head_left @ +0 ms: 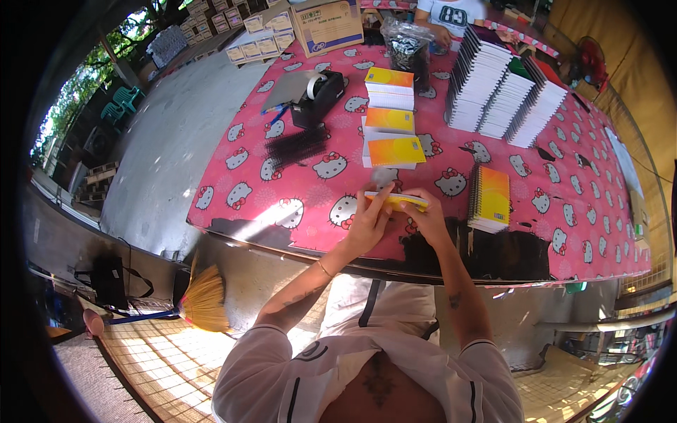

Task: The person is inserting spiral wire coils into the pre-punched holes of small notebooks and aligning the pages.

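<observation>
Near the table's front edge, my left hand [371, 220] and my right hand [426, 213] are both closed on a small yellow-covered notepad [399, 200], one at each end. Its pages face partly toward me. Just beyond my hands lie loose stacks of notepad sheets [392, 151] with orange-yellow covers, lined up away from me. To the left of them rests a bunch of black binding coils [296, 146]. On my right sits a pile of spiral-bound yellow notepads [491, 199].
A black tape dispenser [319, 99] stands at the far left of the pink table [240, 180]. Tall stacks of spiral notebooks [479, 81] rise at the far right. A plastic bag [409, 53] of dark items and a cardboard box [327, 28] are at the back, near another person [451, 13].
</observation>
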The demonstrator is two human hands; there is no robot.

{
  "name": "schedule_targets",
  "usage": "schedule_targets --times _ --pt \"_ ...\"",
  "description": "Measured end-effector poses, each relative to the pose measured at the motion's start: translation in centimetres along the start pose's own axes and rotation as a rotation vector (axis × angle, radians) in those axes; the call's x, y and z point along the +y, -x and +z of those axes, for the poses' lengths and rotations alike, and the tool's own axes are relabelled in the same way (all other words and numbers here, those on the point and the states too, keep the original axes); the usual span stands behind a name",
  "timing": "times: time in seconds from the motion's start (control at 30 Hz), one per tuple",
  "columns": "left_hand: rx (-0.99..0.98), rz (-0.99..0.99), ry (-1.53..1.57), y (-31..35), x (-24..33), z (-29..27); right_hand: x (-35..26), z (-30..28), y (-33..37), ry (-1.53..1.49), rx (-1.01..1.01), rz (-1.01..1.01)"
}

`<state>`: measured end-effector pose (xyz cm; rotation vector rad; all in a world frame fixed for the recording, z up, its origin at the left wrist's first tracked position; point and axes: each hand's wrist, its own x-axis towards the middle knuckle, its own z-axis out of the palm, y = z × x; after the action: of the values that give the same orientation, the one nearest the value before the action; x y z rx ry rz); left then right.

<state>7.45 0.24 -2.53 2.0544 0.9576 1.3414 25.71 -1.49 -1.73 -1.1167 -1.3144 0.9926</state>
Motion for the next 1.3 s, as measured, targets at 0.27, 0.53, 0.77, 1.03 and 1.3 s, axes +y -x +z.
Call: schedule_targets --times 0.27,0.53,0.77,1.03,1.3 --pt "-0.02 -0.003 -1.004 -8.0 -14.4 -15.4 0.1 -0.4 1.7 -0.014 0.019 0.114" --pt "0.104 0.162 -1.132 -9.2 -13.1 -12.3 0.5 -1.9 1.8 0.004 0.009 0.092" --pt "-0.069 0.179 -1.139 -9.8 -14.2 -10.9 0.4 -1.5 2.3 -0.008 -0.023 0.124" --pt "0.014 0.113 -1.123 -7.9 -12.6 -10.5 0.1 -1.7 2.5 -0.013 -0.093 0.09" --pt "0.027 0.231 -1.078 -7.1 -11.9 -10.8 -1.4 -1.2 2.8 -0.122 -0.157 0.174"
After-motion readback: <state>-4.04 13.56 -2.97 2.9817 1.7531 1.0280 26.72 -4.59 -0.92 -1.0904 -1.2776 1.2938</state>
